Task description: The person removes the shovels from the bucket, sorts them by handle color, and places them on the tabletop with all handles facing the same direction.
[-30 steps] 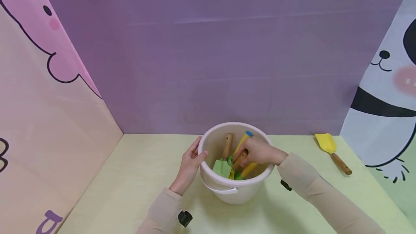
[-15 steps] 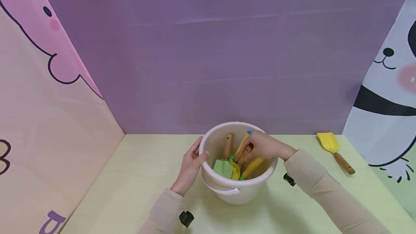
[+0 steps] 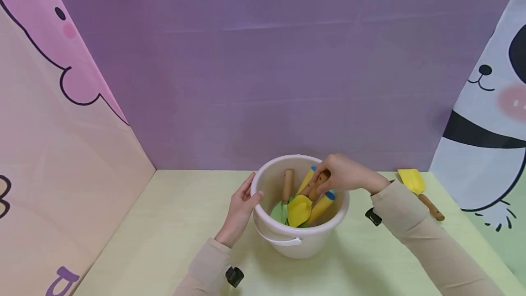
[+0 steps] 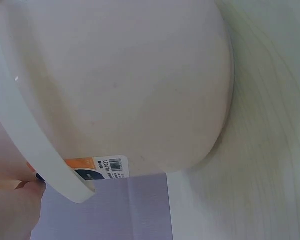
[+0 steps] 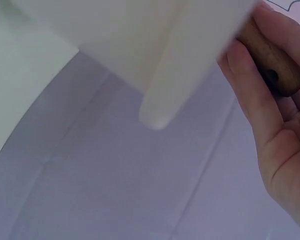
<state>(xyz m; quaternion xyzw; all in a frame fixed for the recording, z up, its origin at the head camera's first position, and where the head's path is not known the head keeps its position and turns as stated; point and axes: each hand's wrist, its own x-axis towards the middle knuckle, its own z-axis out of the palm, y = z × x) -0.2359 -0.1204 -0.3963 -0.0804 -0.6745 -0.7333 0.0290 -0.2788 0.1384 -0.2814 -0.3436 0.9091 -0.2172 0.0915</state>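
Observation:
A white bucket [image 3: 297,241] stands on the table, with several toy garden tools inside. My left hand [image 3: 241,207] grips its left rim, thumb over the edge and fingers outside. In the left wrist view the bucket's side and label [image 4: 102,167] fill most of the picture. My right hand [image 3: 339,172] pinches the wooden handle [image 3: 315,191] of a yellow toy shovel [image 3: 299,211], whose blade is within the bucket. The right wrist view shows the fingers around the handle end [image 5: 275,62]. Beside it are yellow handles with blue ends [image 3: 322,207] and another wooden handle [image 3: 289,185]; a green blade [image 3: 279,212] lies lower.
Another yellow shovel with a wooden handle [image 3: 430,207] lies on the table at the right, partly behind the right sleeve. The bucket's white bail [image 3: 283,242] hangs down its front. A purple backdrop [image 3: 263,81] rises behind the table, with printed panels on both sides.
My right hand has risen and moved right, drawing the shovel's handle upward; its yellow blade now shows above the green one. The left hand stays on the rim.

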